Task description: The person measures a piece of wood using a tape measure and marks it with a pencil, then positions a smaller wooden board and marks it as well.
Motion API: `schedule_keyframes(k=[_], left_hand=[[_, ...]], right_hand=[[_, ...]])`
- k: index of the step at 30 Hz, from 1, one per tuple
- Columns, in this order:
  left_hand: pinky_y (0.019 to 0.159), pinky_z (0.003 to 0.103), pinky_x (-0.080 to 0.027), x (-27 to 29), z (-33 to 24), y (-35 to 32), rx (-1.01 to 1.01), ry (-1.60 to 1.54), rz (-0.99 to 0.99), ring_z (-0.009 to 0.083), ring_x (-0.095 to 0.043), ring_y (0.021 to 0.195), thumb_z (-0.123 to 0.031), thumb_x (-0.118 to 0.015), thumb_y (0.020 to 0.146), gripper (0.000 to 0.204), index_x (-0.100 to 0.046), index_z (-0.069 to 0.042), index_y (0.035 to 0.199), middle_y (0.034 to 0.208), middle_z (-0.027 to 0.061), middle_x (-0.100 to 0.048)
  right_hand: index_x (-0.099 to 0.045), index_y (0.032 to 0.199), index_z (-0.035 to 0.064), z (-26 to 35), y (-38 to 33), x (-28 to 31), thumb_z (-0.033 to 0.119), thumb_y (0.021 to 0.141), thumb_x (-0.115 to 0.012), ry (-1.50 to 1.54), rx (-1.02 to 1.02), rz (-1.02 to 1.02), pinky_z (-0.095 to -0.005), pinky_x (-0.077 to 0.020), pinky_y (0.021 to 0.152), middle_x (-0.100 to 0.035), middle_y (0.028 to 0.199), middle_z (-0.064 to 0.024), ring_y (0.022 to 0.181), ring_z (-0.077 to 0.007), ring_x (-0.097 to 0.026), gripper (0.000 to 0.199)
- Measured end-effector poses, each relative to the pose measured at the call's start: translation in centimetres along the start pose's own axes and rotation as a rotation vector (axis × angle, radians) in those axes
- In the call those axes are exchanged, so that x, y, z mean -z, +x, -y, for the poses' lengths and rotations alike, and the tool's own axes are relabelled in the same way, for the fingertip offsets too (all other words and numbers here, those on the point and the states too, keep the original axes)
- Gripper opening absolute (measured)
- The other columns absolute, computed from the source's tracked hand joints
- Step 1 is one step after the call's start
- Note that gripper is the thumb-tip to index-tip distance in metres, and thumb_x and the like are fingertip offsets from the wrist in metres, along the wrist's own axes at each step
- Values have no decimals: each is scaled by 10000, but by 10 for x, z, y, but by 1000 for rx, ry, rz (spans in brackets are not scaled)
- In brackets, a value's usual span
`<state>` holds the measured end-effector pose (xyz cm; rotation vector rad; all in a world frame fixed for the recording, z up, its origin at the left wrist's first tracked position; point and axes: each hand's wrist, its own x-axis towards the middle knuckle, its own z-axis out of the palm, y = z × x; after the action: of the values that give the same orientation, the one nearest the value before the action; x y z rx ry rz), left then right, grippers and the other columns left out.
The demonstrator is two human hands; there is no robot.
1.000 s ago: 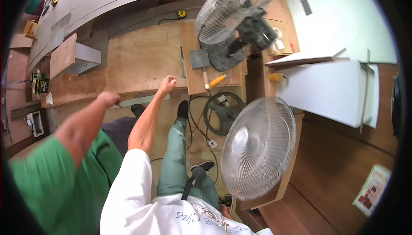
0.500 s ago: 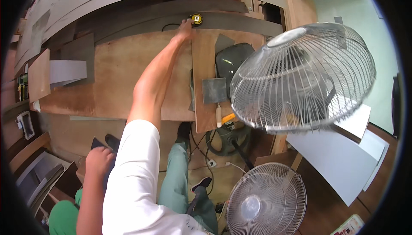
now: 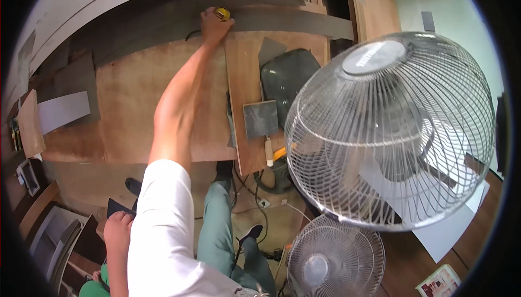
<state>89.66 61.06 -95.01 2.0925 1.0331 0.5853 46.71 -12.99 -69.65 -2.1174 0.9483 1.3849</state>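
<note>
Workshop, wooden bench (image 3: 135, 112) across my view. Nearest: smaller fan (image 3: 316, 271) bottom right, my right hand out of frame. Co-worker's hand (image 3: 118, 227) just left of my white sleeve (image 3: 163, 210); can't tell if it holds anything. Bigger fan (image 3: 388, 134) walls off the right, so I'd stay left of it. Past the near edge, plain plywood left of my forearm looks the best room for moving; trowel (image 3: 260, 119) narrows the right. Far side, by the grey strip (image 3: 277, 21): my left hand (image 3: 215, 30), only reaching half a second ago, now has fingers wrapped around the tape measure (image 3: 222, 13), so pickup looks secured.
</note>
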Motion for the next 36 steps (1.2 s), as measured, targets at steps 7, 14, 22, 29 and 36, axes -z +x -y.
schedule_keyframes(k=[7,14,22,29,36], left_hand=[[682,271,-576,129,-14,-70,270,-752,-211,165,-631,918,-188,-834,777,531,-534,20,1163,1081,103,-585],[754,360,-608,264,-45,-235,388,-758,-131,218,-642,939,-121,-778,826,484,-514,5,1211,1075,99,-588],[814,383,-550,340,-70,-434,423,-578,156,207,-608,966,-152,-735,873,478,-471,-23,1249,1098,93,-567],[815,355,-507,397,-122,-633,362,-349,665,167,-576,940,-168,-728,873,488,-457,-95,1272,1093,53,-535],[780,323,-512,411,-191,-830,165,-37,1273,188,-557,947,-22,-780,757,661,-417,-57,1307,1105,93,-517]], right_hand=[[-584,830,67,-35,-43,20,331,970,-531,61,100,18,-373,-469,602,-573,704,-61,653,-172,-554,304],[-587,825,66,-133,-89,32,342,976,-520,188,140,-26,-367,-470,612,-581,722,-63,674,-165,-562,321],[-589,819,66,-370,-130,-42,355,984,-507,493,-40,-168,-360,-472,624,-591,743,-66,698,-158,-571,342],[-592,814,66,-603,-151,-224,366,990,-496,754,-327,-78,-354,-474,634,-599,762,-68,719,-151,-579,361],[-594,809,65,-641,-105,-259,377,996,-485,404,434,-723,-348,-475,644,-608,780,-71,740,-144,-587,380]])
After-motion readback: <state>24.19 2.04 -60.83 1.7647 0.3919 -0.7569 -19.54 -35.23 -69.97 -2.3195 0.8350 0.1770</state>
